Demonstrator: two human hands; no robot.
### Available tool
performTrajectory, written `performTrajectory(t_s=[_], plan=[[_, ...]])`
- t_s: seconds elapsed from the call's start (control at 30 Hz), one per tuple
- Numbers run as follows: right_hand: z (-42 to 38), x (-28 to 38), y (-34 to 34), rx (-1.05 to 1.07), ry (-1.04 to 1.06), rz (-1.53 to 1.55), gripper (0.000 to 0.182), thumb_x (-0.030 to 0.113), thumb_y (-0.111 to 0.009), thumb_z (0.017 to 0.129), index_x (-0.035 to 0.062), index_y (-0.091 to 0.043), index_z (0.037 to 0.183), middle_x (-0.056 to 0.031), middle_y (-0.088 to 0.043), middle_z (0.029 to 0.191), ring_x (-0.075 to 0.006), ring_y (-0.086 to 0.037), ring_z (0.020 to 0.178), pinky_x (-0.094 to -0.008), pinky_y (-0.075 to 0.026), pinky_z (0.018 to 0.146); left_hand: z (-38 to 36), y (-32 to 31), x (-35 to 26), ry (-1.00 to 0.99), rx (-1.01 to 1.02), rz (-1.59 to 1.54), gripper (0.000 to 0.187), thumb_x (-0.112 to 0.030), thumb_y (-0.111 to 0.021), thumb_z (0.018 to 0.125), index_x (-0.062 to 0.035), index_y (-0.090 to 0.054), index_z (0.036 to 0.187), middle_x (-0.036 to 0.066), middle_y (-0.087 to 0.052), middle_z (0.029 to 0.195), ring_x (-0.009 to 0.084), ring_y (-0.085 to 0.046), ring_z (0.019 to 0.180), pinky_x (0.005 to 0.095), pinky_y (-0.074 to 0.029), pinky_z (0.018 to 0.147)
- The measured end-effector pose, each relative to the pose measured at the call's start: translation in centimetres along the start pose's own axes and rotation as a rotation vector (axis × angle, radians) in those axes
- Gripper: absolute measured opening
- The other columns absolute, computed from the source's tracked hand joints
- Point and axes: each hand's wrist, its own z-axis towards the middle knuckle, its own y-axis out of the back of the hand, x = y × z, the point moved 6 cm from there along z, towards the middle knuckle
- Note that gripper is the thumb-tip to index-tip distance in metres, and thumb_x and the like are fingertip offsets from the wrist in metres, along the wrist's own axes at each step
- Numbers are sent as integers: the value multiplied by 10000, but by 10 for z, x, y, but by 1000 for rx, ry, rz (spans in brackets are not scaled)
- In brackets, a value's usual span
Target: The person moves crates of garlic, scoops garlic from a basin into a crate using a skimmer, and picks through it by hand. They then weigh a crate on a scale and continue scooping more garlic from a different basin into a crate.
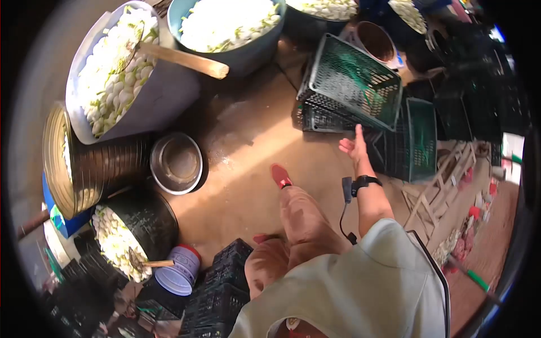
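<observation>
My right hand [355,147] reaches out in front of me with its fingers apart and nothing in it. Its fingertips are close to the lower edge of a green plastic crate [355,79], which lies tilted on top of another dark crate [324,119]. A black band with a small device and a cable [365,183] is strapped to that wrist. My left hand is out of the picture.
Large tubs of white onion-like bulbs [121,90] line the left and top, one with a wooden-handled skimmer [186,59]. A metal basin [176,163], a white bucket [179,270] and black crates [222,281] stand at left. A wooden frame [442,183] lies at right.
</observation>
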Motion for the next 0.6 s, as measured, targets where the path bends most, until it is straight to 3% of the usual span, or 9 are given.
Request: performTrajectory(t_s=[0.03,0.07,0.1,0.17,0.23,0.37,0.47,0.53,0.6], plan=[[22,11,-4,-77,-1,34,1023,696,-632,619,58,-283,1338,-178,-541,800,-323,-594,700,-450,-541,599,12,-26,-44,-486,-283,-200,491,-385,-500,856,4,-505,1156,170,-455,1195,300,-440,1112,368,-313,974],[31,26,-12,-72,29,8,1019,704,-611,632,102,-244,1367,-198,-540,821,-330,-590,704,-461,-545,594,28,9,-124,-67,144,-420,445,-318,-525,835,-27,-512,1172,195,-412,1267,346,-364,1203,407,-284,1008],[28,44,-28,-62,57,20,1016,706,-595,645,112,-214,1376,-220,-534,824,-345,-585,705,-475,-547,594,44,34,-201,-14,388,-615,431,-194,-586,762,-49,-525,1163,198,-372,1307,349,-365,1208,410,-289,1006],[82,52,-32,-37,-31,95,971,670,-591,683,72,-214,1348,-290,-539,913,-390,-581,822,-493,-545,671,52,53,-294,-96,581,-698,470,-58,-619,676,-64,-536,1139,197,-356,1325,340,-344,1237,373,-270,1031],[153,62,-31,55,53,209,644,399,-606,794,0,-367,1240,-249,-517,1072,-369,-544,947,-489,-508,792,47,53,-337,-180,680,-749,473,-70,-652,659,-83,-554,1121,222,-359,1332,379,-351,1234,386,-299,1023],[172,61,-22,398,249,111,322,135,-543,850,-41,-503,1116,-144,-542,1098,-251,-552,937,-307,-450,887,32,35,-341,-185,749,-779,446,-85,-670,682,-106,-563,1114,200,-435,1272,362,-430,1173,378,-356,986],[71,34,-29,177,653,-577,383,36,-535,725,-54,-508,1096,-128,-577,1040,-291,-557,953,-395,-503,856,22,6,-298,56,815,-788,445,-85,-668,686,-100,-558,1117,193,-474,1218,357,-454,1142,377,-379,964],[55,-24,-8,190,-109,495,350,37,-567,714,-28,-528,1056,-124,-583,1039,-280,-573,912,-376,-517,812,5,-36,-255,284,788,-814,522,-73,-645,701,-99,-491,1199,174,-510,1167,312,-553,1001,365,-453,863],[-66,-45,-47,118,-179,461,341,27,-591,687,-17,-539,1021,-132,-587,1038,-280,-575,901,-373,-524,782,-6,-81,-215,487,792,-876,588,-35,-626,719,-112,-427,1267,177,-497,1186,273,-586,930,345,-475,811]])
